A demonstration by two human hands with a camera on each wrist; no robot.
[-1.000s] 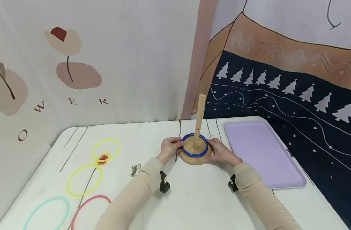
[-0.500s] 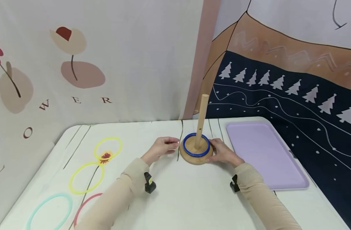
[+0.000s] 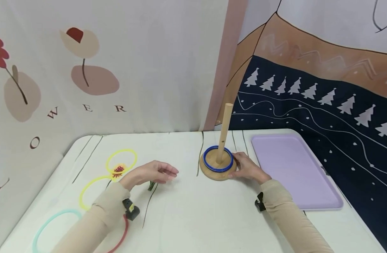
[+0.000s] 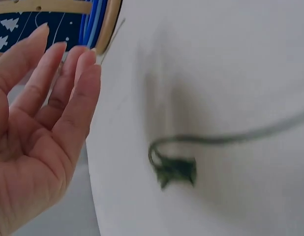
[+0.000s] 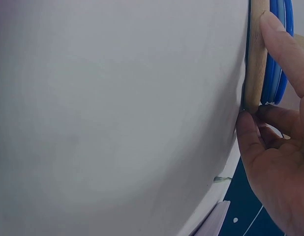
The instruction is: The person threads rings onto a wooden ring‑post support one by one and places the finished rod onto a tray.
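A wooden ring-toss stand (image 3: 216, 175) with an upright pole (image 3: 225, 130) is right of the table's middle. Blue rings (image 3: 219, 171) lie stacked around the foot of the pole; the right wrist view shows the stack (image 5: 276, 81) edge-on. My right hand (image 3: 248, 170) holds the right edge of the round base, its thumb (image 5: 285, 44) on the near side and fingers at the far side. Away to the left, my left hand (image 3: 152, 173) hovers over the table with loosely bent fingers and nothing in them. Palm and fingers show in the left wrist view.
Two yellow rings (image 3: 121, 150), a turquoise ring (image 3: 37, 232) and a red ring (image 3: 125, 230) lie on the left side, partly behind my left arm. A purple tray (image 3: 285, 165) is at the right. Flower prints mark the white tablecloth (image 3: 193, 214).
My left hand has let go of the base's left side and moved left toward the yellow rings. The right hand stays on the base; the head view has shifted slightly left.
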